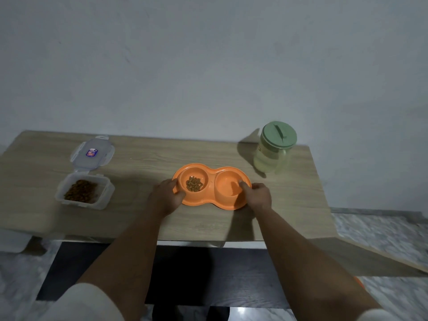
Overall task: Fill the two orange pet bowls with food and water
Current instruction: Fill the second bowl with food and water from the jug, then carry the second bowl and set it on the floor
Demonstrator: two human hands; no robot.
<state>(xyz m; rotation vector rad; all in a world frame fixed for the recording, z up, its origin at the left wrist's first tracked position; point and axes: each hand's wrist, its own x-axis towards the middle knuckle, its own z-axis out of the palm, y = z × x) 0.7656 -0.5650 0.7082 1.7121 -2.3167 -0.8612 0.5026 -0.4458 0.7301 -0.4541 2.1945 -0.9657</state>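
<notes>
An orange double pet bowl (pixel 212 173) lies in the middle of the wooden table (pixel 143 163). Its left cup holds a small heap of brown kibble (pixel 194 183); whether its right cup (pixel 228 183) holds anything I cannot tell. My left hand (pixel 165 196) grips the bowl's left rim, thumb over the edge. My right hand (pixel 258 195) grips the right rim, thumb inside the right cup. An open clear container of kibble (pixel 84 191) sits at the left. A clear water pitcher with a green lid (pixel 275 147) stands at the back right.
The container's clear lid (pixel 92 154) lies flat behind the container. The table backs onto a pale wall. Its front edge is just below my wrists, and its right edge runs close past the pitcher. Below are marbled floor tiles and a dark mat.
</notes>
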